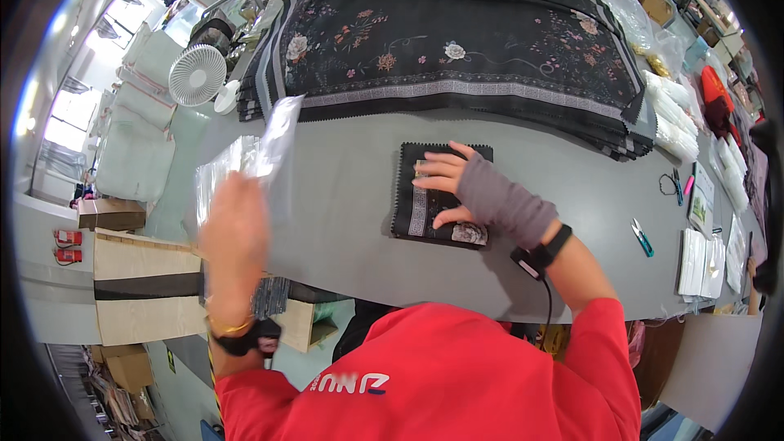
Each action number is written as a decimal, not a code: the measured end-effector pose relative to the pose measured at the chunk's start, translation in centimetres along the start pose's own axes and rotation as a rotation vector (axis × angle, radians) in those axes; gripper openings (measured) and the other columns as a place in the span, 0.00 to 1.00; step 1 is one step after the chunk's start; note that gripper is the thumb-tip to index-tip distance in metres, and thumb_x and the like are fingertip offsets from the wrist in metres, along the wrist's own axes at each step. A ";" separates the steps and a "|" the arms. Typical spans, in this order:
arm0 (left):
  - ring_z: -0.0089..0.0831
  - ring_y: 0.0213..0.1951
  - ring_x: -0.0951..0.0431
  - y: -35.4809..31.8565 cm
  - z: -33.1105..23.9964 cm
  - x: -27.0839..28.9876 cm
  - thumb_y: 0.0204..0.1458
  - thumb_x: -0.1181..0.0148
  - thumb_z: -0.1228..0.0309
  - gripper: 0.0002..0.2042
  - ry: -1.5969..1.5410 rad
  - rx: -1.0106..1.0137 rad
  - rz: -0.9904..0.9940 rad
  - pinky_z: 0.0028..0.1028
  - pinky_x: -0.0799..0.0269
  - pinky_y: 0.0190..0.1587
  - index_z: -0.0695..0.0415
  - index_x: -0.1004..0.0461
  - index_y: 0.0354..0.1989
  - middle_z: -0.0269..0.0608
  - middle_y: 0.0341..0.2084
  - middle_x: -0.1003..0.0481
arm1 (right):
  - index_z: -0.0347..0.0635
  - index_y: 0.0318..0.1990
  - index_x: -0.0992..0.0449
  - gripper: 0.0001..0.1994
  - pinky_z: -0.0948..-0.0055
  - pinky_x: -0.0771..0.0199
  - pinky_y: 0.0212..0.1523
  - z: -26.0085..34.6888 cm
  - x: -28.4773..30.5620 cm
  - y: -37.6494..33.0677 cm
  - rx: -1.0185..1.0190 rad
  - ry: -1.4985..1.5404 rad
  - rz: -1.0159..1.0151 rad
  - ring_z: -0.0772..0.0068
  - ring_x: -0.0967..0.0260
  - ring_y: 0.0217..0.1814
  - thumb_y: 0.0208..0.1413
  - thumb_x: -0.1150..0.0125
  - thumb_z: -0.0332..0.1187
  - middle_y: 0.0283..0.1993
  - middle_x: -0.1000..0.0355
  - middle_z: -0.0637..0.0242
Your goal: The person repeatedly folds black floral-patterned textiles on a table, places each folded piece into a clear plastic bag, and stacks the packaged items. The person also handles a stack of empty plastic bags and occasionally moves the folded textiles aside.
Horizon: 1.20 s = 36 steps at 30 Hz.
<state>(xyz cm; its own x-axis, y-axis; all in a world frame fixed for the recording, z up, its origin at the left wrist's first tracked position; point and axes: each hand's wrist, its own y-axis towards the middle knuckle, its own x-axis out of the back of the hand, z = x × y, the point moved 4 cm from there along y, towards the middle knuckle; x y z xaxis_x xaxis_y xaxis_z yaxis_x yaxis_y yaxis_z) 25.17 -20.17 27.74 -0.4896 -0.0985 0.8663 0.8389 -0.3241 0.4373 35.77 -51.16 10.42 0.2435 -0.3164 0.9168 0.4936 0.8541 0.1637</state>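
My right hand (457, 188), in a grey fingerless sleeve, lies with fingers spread on a folded dark floral cloth (420, 224). The cloth has zigzag edges, a pale patterned band and a rose at its near corner. At the table's left side my left hand (237, 224) is smeared by motion. Its fingertips are closed at a clear plastic bag (280, 135), which sticks up, tilted, above a pile of similar clear bags (222, 165). The hand hides part of that pile.
A broad stack of dark floral cloths (457, 53) covers the table's far side. At right lie teal-handled snips (643, 238), scissors (677, 186), a pink marker (689, 185) and white packets (694, 265). A white fan (197, 75) stands beyond the left edge. A cable (550, 310) hangs from my right wrist.
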 end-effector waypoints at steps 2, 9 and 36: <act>0.54 0.45 0.20 -0.4 -4.1 -5.9 0.59 0.34 0.70 0.14 -0.232 -0.037 0.125 0.44 0.22 0.44 0.65 0.23 0.50 0.54 0.42 0.24 | 0.53 0.69 0.24 0.43 0.37 0.60 0.82 -0.8 -1.0 1.5 -0.013 -0.053 -0.005 0.50 0.53 0.86 0.50 0.31 0.70 0.80 0.39 0.59; 0.51 0.45 0.19 -3.8 -12.4 -17.6 0.57 0.29 0.60 0.26 -0.642 0.103 0.434 0.45 0.20 0.43 0.64 0.27 0.58 0.49 0.50 0.29 | 0.61 0.71 0.26 0.48 0.24 0.55 0.75 3.8 -5.8 0.5 -0.119 -0.174 -0.003 0.34 0.55 0.84 0.46 0.36 0.78 0.80 0.40 0.66; 0.47 0.43 0.16 0.8 -13.6 -14.3 0.55 0.47 0.81 0.29 -0.687 -0.057 0.307 0.42 0.19 0.45 0.58 0.30 0.69 0.45 0.70 0.30 | 0.50 0.70 0.28 0.29 0.39 0.48 0.79 3.7 -8.1 4.9 -0.255 -0.422 -0.170 0.32 0.48 0.80 0.69 0.46 0.54 0.81 0.42 0.50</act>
<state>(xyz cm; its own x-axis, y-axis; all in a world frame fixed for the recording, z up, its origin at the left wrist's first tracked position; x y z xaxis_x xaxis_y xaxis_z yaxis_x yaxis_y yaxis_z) 29.61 -31.80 12.46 0.0382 0.4111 0.9108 0.8911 -0.4265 0.1551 33.07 -42.90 5.18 -0.1895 -0.2028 0.9607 0.6971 0.6612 0.2771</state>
